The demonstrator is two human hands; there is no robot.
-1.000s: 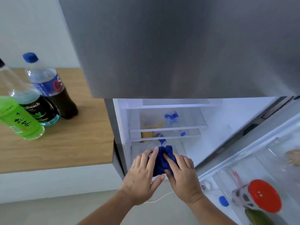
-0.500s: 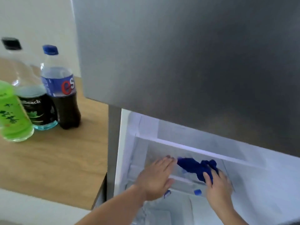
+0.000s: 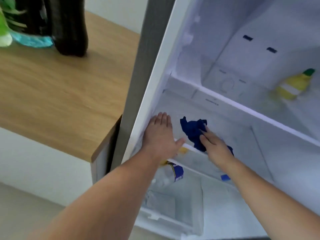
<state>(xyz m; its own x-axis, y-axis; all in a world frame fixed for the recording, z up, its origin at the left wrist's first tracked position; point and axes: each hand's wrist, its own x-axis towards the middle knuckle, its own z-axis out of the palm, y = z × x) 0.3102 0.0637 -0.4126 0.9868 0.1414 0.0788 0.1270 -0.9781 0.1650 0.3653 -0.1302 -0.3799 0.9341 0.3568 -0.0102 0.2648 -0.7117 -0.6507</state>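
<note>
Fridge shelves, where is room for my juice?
Top shelf is bare left of the yellow bottle. Lower shelf is bare right of the cloth; left hand and right hand crowd its left end.

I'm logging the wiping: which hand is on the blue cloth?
The right hand: it presses the blue cloth onto the glass shelf. The left hand lies flat beside it, near the fridge's left wall, touching no cloth.

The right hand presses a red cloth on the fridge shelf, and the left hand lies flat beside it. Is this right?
Not quite. The head view shows the cloth is dark blue, not red. The right hand presses it on the fridge shelf, and the left hand lies flat beside it.
</note>
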